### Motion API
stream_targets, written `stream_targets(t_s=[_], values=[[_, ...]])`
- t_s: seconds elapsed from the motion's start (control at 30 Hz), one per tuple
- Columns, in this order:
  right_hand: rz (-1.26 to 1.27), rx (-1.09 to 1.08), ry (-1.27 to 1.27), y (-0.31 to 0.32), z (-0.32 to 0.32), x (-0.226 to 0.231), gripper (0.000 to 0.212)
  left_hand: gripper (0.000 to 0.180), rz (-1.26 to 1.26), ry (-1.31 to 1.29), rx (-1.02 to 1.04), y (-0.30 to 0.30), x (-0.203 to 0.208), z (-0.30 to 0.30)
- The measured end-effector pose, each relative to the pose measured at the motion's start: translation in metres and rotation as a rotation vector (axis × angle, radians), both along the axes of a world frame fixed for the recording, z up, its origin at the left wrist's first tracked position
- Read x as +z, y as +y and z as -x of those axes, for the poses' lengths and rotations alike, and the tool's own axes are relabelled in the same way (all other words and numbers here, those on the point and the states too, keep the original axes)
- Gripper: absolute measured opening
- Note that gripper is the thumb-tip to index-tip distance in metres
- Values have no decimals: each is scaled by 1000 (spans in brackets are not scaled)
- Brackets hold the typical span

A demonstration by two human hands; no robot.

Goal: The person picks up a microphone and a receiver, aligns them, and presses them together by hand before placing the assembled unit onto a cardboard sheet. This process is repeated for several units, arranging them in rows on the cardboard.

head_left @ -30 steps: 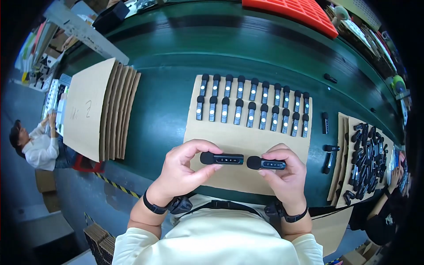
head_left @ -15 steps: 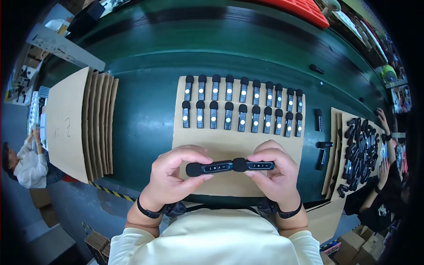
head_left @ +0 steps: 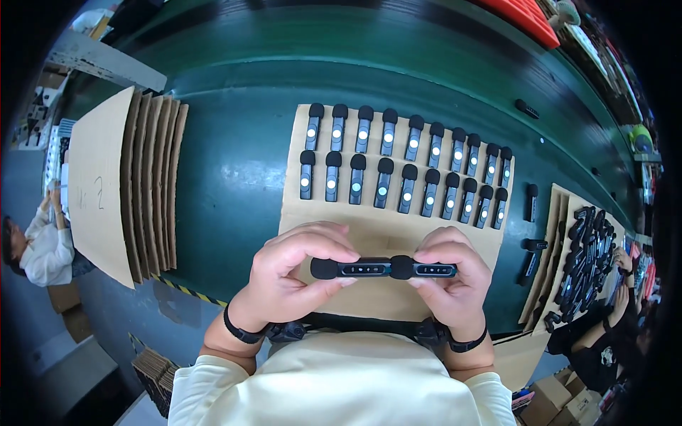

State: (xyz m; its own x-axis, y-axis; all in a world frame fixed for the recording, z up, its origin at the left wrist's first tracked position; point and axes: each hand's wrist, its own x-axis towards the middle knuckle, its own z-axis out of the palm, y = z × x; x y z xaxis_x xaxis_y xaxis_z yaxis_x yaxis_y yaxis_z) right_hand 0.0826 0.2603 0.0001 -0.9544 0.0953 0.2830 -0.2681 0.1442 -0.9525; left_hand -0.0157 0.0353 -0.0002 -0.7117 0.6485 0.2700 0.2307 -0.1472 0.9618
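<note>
My left hand [head_left: 298, 266] pinches a small black wireless microphone [head_left: 364, 268] with a round foam cap, thumb below and fingers above. A second microphone [head_left: 435, 270] of the same kind is pinched in my right hand [head_left: 455, 273]. They lie end to end in a level line, the right one's foam cap against the left one's tail. Both show a strip of small lights. Beyond my hands, two rows of similar microphones [head_left: 383, 188], foam caps pointing away and lit white or greenish spots showing, lie on a cardboard sheet [head_left: 348, 224].
Upright cardboard sheets [head_left: 106, 192] stand stacked at left on the green table [head_left: 227, 163]. At right, a heap of black microphones [head_left: 586, 248] lies on cardboard, with several loose ones [head_left: 532, 202] nearby. Another person's arm [head_left: 614, 309] reaches toward the heap; someone else [head_left: 50, 248] sits far left.
The view has shifted and tilted slightly. My two microphones have come closer to level and in line, both still held. The other person's hands at right have moved.
</note>
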Motion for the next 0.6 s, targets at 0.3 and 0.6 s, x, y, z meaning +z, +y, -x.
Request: stream_targets(t_s=[0.3,0.6], values=[[4,-25,-17,-2,-7,-1,30,29,113,95,93,6,9,-6],[-75,-116,-40,-12,-10,10,34,25,82,173,37,3,2,-2]])
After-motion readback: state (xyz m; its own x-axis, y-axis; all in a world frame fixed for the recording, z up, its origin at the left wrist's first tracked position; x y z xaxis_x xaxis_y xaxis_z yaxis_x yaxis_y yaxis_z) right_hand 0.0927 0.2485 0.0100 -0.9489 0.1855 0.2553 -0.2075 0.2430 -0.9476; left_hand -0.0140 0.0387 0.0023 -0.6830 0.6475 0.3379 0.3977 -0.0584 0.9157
